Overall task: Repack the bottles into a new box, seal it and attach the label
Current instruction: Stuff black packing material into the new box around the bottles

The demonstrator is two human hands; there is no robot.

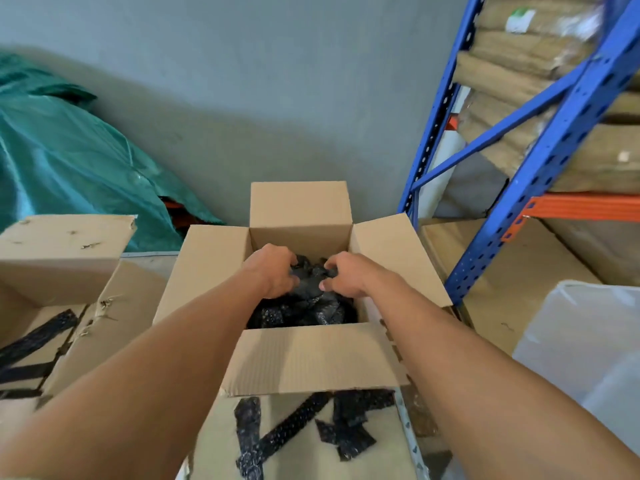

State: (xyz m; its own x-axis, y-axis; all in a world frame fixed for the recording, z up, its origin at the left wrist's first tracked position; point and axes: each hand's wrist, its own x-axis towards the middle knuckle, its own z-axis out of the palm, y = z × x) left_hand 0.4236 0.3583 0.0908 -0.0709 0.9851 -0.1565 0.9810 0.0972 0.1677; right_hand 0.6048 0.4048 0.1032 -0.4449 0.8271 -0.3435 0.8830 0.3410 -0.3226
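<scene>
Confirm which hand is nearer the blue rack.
Right. The right hand grips the black wrap on the side toward the blue rack; left hand grips it on the far side.

The open box (pixel 301 358) is matt brown corrugated cardboard, finely ribbed. The black wrapping (pixel 304 306) inside is glossy, dimpled plastic film. The worn box (pixel 65 251) is scuffed, torn cardboard. The rack upright (pixel 540 174) is blue-painted perforated metal. The tarpaulin (pixel 69 157) is glossy green plastic sheet. The wall (pixel 277 81) is matt grey.
</scene>
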